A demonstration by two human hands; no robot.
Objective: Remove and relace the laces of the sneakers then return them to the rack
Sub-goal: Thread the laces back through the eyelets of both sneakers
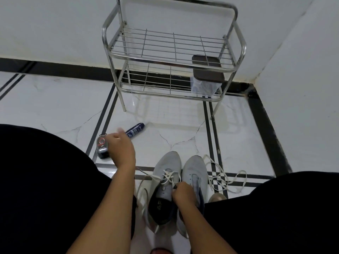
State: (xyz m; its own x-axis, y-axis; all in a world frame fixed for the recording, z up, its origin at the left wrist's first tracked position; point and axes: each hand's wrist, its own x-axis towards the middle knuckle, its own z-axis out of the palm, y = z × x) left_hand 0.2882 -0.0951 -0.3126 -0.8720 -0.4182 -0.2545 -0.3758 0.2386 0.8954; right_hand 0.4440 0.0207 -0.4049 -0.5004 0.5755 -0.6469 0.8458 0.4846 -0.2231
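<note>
I see my right hand (181, 192) pinching the lace (169, 176) of the left sneaker (166, 182), which stands on the floor (183, 129) beside the right sneaker (195, 173). My left hand (120, 150) is raised and blurred; I cannot tell how its fingers lie. A loose lace (222, 177) lies just right of the sneakers.

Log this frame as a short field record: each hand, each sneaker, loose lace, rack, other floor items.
left hand: raised over the floor to the left, seemingly pulling a lace taut; grip blurred
right hand: curled on the left sneaker's lace
left sneaker: partly laced, on the floor
right sneaker: no lace, beside it
loose lace: on the floor, right of the sneakers
rack: metal, no shoes on it; brown-lidded container on the lower shelf
floor items: spray can lying down, dark bottle
</note>
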